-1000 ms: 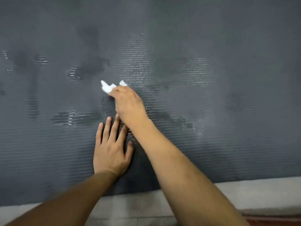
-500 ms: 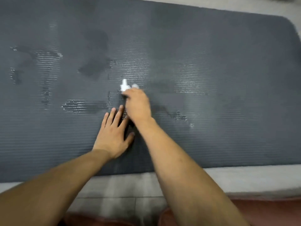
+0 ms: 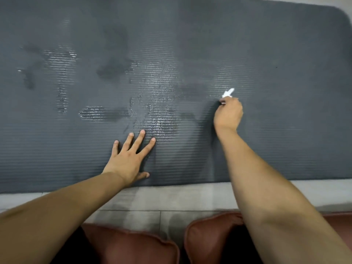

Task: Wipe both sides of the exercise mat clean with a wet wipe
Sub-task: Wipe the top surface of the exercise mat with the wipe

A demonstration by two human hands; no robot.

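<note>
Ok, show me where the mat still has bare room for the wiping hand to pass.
Free: the dry mat stretch from the right hand and its wet wipe to the rounded corner. Crowded: the near-centre strip under the flat left hand.

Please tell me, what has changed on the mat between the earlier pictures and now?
The right hand, gripping the white wet wipe, swept rightward across the dark grey ribbed exercise mat, away from the left hand. The left hand stayed pressed flat on the mat; the wet streaks remain.
</note>
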